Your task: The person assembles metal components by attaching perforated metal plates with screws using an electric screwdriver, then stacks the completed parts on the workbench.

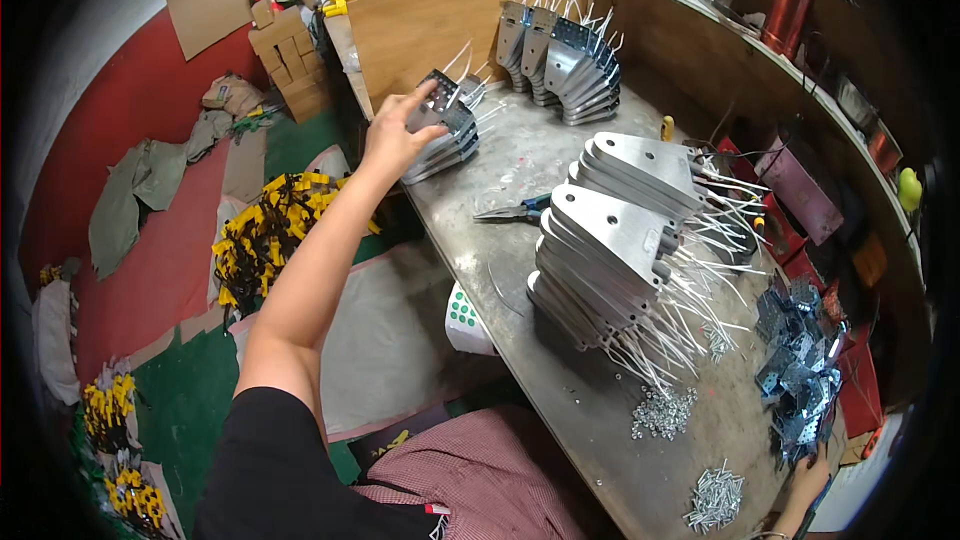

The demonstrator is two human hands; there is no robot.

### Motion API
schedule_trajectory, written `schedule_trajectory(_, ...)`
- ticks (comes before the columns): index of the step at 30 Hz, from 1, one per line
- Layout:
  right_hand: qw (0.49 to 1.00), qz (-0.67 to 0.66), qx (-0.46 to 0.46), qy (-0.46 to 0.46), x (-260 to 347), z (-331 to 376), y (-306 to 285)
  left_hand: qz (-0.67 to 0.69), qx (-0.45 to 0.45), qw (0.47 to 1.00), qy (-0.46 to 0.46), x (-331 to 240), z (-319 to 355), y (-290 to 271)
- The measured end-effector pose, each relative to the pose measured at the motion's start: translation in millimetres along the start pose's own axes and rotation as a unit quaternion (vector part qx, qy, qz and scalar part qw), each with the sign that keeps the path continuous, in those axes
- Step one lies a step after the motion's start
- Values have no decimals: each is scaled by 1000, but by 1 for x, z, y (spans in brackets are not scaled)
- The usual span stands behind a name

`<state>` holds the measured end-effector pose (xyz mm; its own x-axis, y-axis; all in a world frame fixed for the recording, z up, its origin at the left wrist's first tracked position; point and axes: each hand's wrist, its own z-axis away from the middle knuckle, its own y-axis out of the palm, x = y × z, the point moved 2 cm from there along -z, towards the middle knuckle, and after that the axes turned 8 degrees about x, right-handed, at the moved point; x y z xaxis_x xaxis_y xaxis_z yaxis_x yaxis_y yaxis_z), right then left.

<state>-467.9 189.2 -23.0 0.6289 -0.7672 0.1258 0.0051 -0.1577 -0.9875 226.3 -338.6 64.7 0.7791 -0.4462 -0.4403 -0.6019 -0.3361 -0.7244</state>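
One dark bracket (441,94) (atop stacked plates (432,162)) between the left fingers (416,96).

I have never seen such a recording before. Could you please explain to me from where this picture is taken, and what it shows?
There is no machine here: a person works with two bare hands. The single picture comes from a wide fisheye camera on the head, looking down, so straight edges look bent.

On the grey workbench are stacks of silver plates with white wires, pliers, a heap of nuts and a heap of screws.

The left hand has its fingers spread on the far-left stack. The right hand is at the bluish perforated metal pieces. Whether either hand grips anything, I cannot tell.
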Motion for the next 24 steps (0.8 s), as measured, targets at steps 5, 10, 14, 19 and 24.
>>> schedule_trajectory(5,989,24,-144,-19,-50,30,-29,-39,90,995,5,30,-12,37)
schedule_trajectory(10,939,-320,-105,66,18,84,-91,-57,141,986,66,7,-20,18)
schedule_trajectory(14,776,-628,-29,58,147,138,-100,-122,72,984,107,63,-41,18)
schedule_trajectory(19,583,-686,429,-71,293,225,-57,224,-35,962,154,-90,3,-12)
schedule_trajectory(24,546,-668,504,-37,317,226,-20,41,189,890,413,-235,68,-33)
